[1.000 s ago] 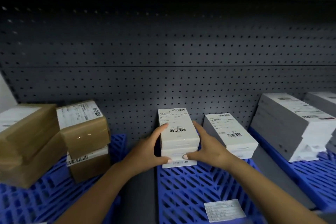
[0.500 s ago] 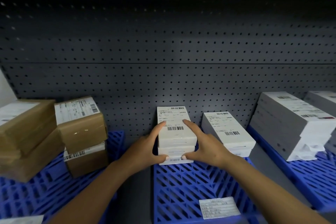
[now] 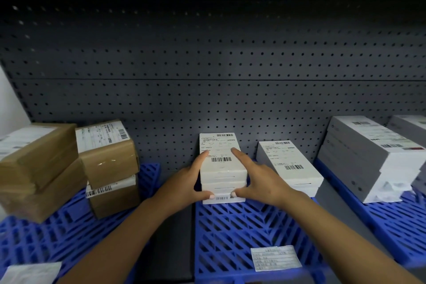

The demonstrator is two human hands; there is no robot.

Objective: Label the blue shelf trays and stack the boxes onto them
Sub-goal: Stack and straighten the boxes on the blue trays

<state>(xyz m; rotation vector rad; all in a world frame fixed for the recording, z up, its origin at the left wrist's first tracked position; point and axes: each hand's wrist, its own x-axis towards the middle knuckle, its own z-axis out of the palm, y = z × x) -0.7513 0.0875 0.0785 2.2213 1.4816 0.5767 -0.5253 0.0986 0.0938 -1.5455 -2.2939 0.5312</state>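
White box stack (image 3: 222,168) on middle blue tray (image 3: 242,226), back-left corner, against pegboard (image 3: 207,76). Left hand (image 3: 184,188) and right hand (image 3: 260,180) clasp stack sides, thumbs at lower front, forefingers on top label. Second white box (image 3: 289,163) at 3 o'clock, just beside. Tray label (image 3: 275,258) at 5 o'clock. Brown boxes (image 3: 108,157) at 9 o'clock.
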